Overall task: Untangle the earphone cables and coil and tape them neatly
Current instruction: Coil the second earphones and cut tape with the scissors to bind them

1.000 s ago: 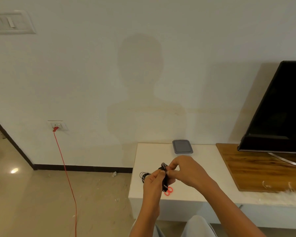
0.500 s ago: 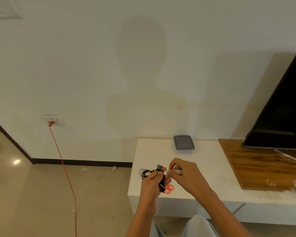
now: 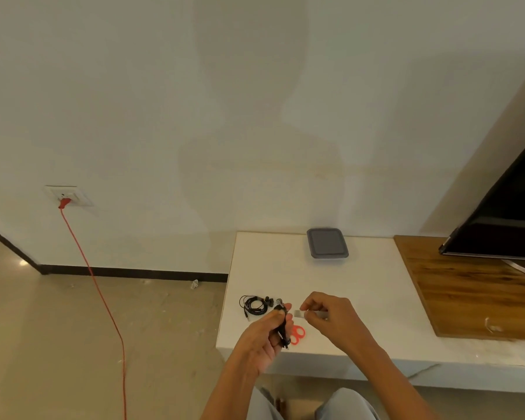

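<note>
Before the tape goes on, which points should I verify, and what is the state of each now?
1. Left hand grips the coiled earphones: ok.
2. Right hand pinches the tape piece: ok.
3. Tape piece wrapped around the coiled earphones: not ok, it is held beside them.
4. Loops tidy: cannot tell, too small.
5. Second earphones lie on the table, apart from both hands: ok.

Black earphones (image 3: 282,327) bunched lengthwise in left hand (image 3: 262,339) – second set (image 3: 255,307), black, loosely coiled flat on table (image 3: 285,274) just beyond – pale tape strip (image 3: 299,313) pinched in right hand (image 3: 331,316).
</note>
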`<state>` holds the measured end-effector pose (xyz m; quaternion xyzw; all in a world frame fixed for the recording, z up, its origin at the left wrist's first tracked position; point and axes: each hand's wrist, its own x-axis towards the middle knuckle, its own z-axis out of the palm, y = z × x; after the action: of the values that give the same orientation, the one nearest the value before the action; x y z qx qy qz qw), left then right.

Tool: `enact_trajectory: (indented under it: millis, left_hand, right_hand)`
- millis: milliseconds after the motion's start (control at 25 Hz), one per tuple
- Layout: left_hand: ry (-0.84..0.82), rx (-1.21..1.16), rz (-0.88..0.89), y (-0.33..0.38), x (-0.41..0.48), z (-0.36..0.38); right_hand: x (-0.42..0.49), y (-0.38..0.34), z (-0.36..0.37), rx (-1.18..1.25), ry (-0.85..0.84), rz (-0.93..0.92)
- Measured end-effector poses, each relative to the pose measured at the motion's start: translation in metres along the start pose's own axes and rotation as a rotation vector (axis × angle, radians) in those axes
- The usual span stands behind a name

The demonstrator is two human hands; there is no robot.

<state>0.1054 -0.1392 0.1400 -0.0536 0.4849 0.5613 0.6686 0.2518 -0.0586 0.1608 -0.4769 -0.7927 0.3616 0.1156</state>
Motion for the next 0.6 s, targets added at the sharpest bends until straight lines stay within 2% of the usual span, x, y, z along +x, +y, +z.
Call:
enact_trajectory:
  millis: [120,280,600]
  left_hand:
    - [-0.018,-0.013,0.008,-0.004,0.027,0.003]
    - [0.059,0.021,0.025,-0.015,0.068,0.008]
    - [0.261,0.049,-0.035,-0.034,0.142,-0.005]
  right_hand:
    - [0.019,0.023,0.008,-0.055,0.009,0.043]
    - [0.041,0.053,0.028,-0.159,0.074,0.158]
    - [0.081,0.107,0.084,-0.065,0.117,0.348]
